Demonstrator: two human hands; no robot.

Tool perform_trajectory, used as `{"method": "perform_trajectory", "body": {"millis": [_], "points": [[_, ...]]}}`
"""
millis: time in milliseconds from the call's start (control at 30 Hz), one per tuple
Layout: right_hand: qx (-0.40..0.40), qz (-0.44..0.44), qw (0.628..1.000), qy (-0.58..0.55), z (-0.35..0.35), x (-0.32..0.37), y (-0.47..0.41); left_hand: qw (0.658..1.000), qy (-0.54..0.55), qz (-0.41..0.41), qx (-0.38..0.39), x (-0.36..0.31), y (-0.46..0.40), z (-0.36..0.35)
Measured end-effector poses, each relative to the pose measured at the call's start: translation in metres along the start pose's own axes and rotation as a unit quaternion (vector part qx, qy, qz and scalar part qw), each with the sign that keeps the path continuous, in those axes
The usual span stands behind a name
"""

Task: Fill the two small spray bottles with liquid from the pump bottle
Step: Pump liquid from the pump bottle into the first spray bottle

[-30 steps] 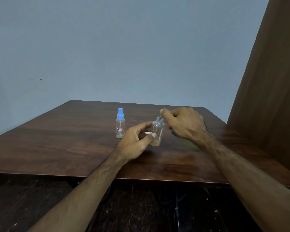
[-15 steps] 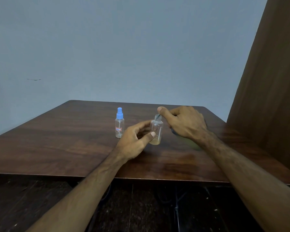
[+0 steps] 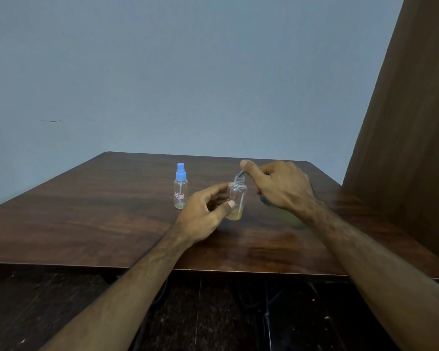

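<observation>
Open spray bottle [image 3: 236, 198], the landmark, stood upright on the wooden table [image 3: 86, 219], a shallow yellow layer at its base. I saw the left hand [image 3: 203, 216] closed round its lower body, thumb in front, presumably to steady so light a vessel. The right hand [image 3: 280, 184] pinched a thin tube [image 3: 240, 175] just above the open neck, apparently the spray head's dip tube; what else that hand concealed I could not tell. Left of the landmark, apart from it, the capped spray bottle [image 3: 180, 188] stood nearly empty. No pump bottle was visible. Bare tabletop lay on all sides, its edges well away; a brown panel [image 3: 411, 138] bounded the right.
</observation>
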State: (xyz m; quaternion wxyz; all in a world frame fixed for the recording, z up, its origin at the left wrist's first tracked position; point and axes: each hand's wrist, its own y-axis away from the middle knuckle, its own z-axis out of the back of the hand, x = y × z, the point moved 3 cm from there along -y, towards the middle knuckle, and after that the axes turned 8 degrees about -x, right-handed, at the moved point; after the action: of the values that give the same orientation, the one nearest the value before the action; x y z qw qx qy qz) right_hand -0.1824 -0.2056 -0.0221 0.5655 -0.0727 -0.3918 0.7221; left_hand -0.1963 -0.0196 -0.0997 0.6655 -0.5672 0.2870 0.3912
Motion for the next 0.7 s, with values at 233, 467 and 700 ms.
{"method": "perform_trajectory", "body": {"millis": [233,467,700], "points": [[-0.012,0.009,1.000,0.009,0.0022,-0.0017,0.0004,1.000,-0.008,-0.003,0.004,-0.0022,0.0012,-0.0015],[-0.005,0.001,1.000,0.016,0.0020,-0.0005,0.0014,1.000,0.001,-0.001,0.000,-0.0034,0.0013,-0.0015],[-0.014,0.009,1.000,0.011,0.0032,-0.0004,0.0001,1.000,-0.011,-0.005,0.004,-0.0044,0.0017,-0.0014]]}}
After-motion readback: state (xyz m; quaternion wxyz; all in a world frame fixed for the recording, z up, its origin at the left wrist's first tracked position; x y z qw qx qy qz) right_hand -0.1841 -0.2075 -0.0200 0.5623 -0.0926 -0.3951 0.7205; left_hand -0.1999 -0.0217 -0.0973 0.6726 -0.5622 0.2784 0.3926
